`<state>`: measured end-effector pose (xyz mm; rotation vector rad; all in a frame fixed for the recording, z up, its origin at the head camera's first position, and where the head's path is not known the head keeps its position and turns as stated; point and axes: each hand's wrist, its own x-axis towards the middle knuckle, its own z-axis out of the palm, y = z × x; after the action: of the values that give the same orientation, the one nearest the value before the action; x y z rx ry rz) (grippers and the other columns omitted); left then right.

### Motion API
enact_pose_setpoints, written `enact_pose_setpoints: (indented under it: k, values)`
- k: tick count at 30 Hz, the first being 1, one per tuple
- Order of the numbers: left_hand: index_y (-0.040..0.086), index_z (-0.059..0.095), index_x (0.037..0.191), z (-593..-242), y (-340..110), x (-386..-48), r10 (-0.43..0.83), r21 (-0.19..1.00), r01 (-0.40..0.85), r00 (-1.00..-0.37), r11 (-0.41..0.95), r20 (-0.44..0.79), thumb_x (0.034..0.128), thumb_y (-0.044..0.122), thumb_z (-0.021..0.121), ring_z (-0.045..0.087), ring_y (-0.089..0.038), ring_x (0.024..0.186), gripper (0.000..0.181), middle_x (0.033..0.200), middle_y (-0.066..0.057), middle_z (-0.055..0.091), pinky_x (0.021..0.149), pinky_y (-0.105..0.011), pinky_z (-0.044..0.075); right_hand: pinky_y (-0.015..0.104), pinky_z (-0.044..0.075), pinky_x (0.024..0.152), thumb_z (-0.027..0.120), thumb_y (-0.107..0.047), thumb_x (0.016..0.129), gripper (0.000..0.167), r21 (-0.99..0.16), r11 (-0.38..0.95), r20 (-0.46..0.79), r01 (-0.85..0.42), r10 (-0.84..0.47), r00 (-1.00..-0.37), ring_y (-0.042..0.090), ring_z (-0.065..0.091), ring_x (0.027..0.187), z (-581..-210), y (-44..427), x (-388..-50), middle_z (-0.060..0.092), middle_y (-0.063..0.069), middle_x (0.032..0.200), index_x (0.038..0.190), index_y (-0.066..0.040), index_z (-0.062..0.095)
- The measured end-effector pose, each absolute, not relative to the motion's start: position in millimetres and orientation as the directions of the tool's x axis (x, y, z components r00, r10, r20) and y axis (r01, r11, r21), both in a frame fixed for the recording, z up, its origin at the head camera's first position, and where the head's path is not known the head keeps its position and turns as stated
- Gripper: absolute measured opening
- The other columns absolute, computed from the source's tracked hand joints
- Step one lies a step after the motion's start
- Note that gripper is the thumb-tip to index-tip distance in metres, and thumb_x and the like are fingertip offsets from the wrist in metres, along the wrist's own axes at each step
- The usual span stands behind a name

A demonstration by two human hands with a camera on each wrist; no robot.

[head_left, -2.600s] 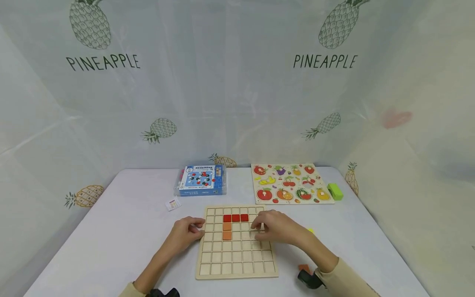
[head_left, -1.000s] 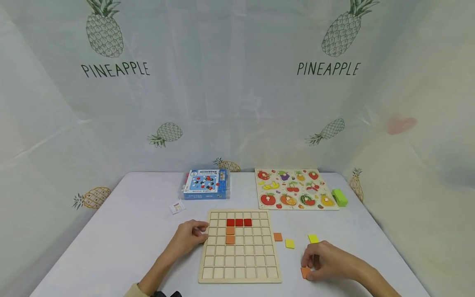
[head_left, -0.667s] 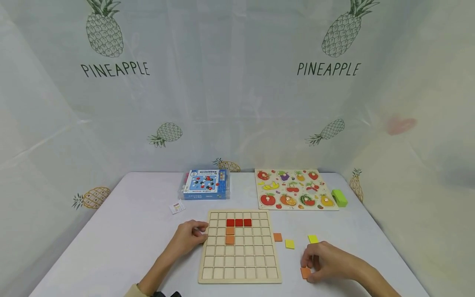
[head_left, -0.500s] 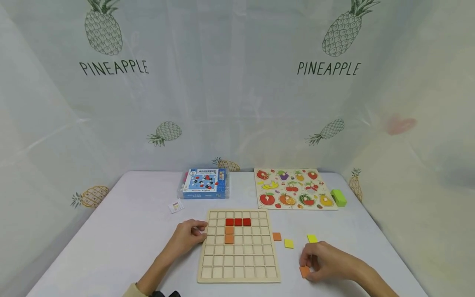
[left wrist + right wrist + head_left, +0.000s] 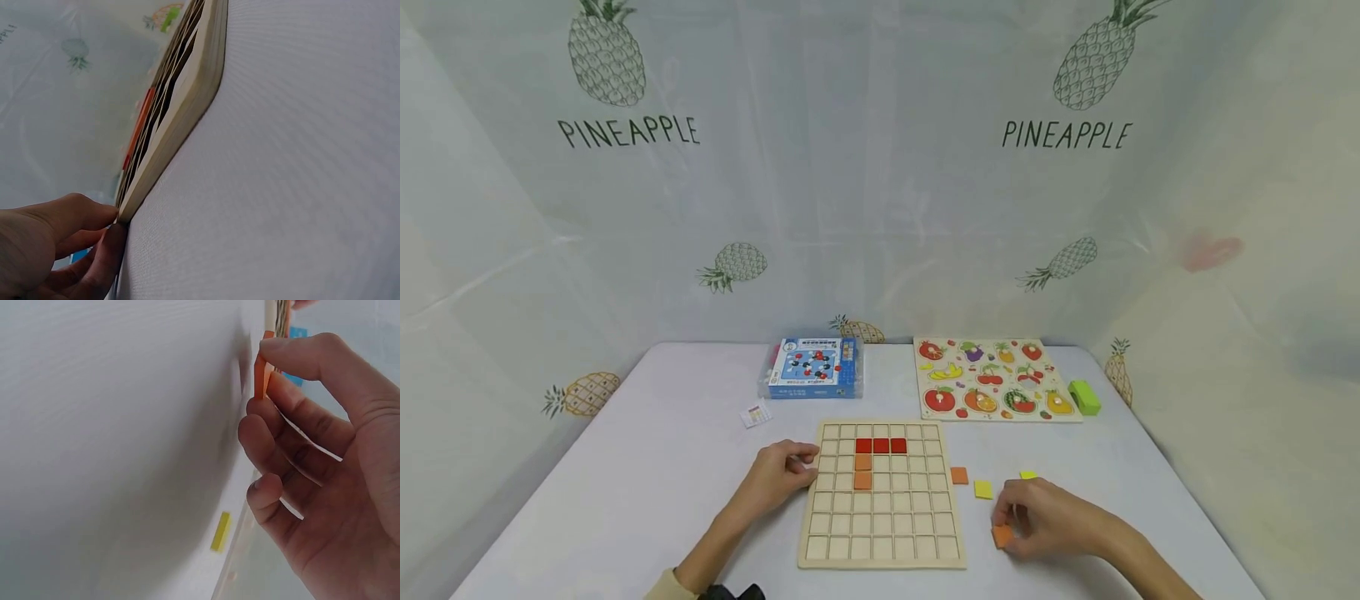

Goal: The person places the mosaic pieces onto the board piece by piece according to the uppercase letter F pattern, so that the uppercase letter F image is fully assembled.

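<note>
A wooden grid board (image 5: pixel 882 569) lies on the table, with three red tiles (image 5: pixel 882 446) in one row and two orange tiles (image 5: pixel 862 471) in a column below the leftmost red one. My left hand (image 5: pixel 777 477) touches the board's left edge with thumb and fingers; the left wrist view shows the fingertips at the board's side (image 5: pixel 181 140). My right hand (image 5: pixel 1052 521) pinches an orange tile (image 5: pixel 1002 536) right of the board. In the right wrist view this tile (image 5: pixel 260 372) stands between thumb and fingertips, off the table.
Right of the board lie an orange tile (image 5: pixel 959 476), a yellow tile (image 5: pixel 982 490) and another yellow one (image 5: pixel 1028 475), partly hidden by my right hand. Behind are a blue box (image 5: pixel 812 367), a small card (image 5: pixel 756 414), a fruit puzzle (image 5: pixel 992 379) and a green block (image 5: pixel 1084 397).
My right hand has gone from over the board to the orange tile on the right, taken hold of it, and moved slightly left with it. The left hand stays at the board's edge.
</note>
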<state>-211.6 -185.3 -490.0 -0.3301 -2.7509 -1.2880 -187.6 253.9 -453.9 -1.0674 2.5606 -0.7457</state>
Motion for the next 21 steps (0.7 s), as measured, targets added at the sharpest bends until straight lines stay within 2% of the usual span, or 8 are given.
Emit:
enact_pose_setpoints:
  k: [13,21]
  values:
    - [0.0,0.072,0.109,-488.8,-185.5,-211.7,0.162,0.748,0.232,-0.973,0.622,0.167,0.0792,0.006,0.077,0.06,-0.003,0.07,0.031,0.09,-0.005,0.069,0.061,-0.018,0.05,0.017,0.043,0.066,0.077,-0.023,0.08,0.013,-0.459,0.637,0.025,-0.619,-0.687,-0.726,-0.003,0.052,0.066,-444.9,209.2,-198.7,0.06,-0.018,0.082,0.089,-0.028,0.067]
    - [0.001,0.072,0.109,-489.9,-186.3,-212.1,0.157,0.759,0.222,-0.975,0.613,0.158,0.079,0.008,0.078,0.06,-0.003,0.069,0.031,0.09,-0.005,0.069,0.061,-0.018,0.05,0.015,0.042,0.06,0.077,-0.028,0.081,0.011,-0.459,0.63,0.06,-0.626,-0.681,-0.729,-0.005,0.047,0.062,-448.5,176.7,-204.9,0.059,-0.015,0.081,0.089,-0.025,0.069]
